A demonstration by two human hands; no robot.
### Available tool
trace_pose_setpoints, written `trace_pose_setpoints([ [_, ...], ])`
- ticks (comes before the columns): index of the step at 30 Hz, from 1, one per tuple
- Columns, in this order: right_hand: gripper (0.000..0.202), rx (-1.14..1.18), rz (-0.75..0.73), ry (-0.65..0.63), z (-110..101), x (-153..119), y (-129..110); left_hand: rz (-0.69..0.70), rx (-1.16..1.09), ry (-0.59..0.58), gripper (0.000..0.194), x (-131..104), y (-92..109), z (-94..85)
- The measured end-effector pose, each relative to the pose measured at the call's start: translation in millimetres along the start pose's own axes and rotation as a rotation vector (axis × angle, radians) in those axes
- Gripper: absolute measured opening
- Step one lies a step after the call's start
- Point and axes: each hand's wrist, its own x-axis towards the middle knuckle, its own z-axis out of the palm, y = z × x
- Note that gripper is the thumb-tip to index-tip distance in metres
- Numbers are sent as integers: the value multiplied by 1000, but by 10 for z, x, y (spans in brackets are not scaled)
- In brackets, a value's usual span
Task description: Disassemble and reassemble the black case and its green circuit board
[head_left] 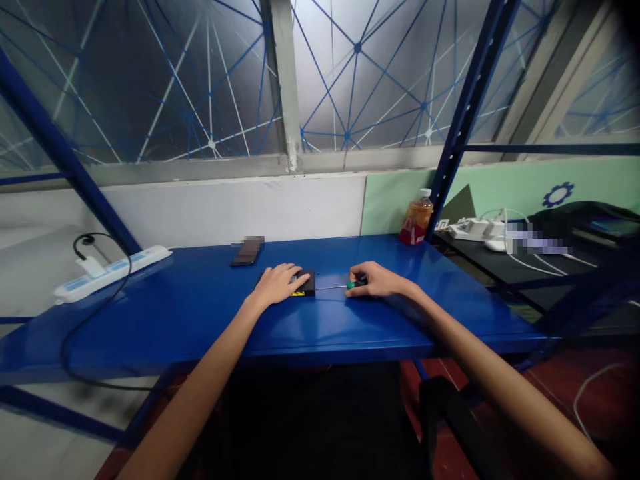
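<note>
A small flat black box point(308, 285) with a yellow-and-black label on its front edge lies on the blue table. Across its top and left side rests my left hand point(278, 283), holding the box against the tabletop, and the hand covers much of it. My right hand point(373, 280) is closed around a screwdriver point(351, 285) with a green and dark handle. The thin metal shaft points left, level with the tabletop, and its tip meets the right side of the box. Whether the tip sits in a screw is too small to tell.
A phone point(248, 252) lies behind my left hand. On the left is a white power strip point(115, 273) with a black cable hanging over the front edge. A drink bottle point(417, 218) stands at the back right, beside a blue upright point(453, 147). White chargers and cables cover the neighbouring black table point(505, 263).
</note>
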Motion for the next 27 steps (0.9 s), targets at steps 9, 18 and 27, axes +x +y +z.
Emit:
trace_pose_setpoints([
  [9,49,3,-5,-18,-16,-7,-23,-5,-6,5,63,6,1,0],
  [18,41,43,46,-40,-5,-16,-15,-8,-19,4,65,12,-5,8],
  [27,47,-12,-25,-29,-12,-10,-22,-4,-11,11,64,17,-7,13],
])
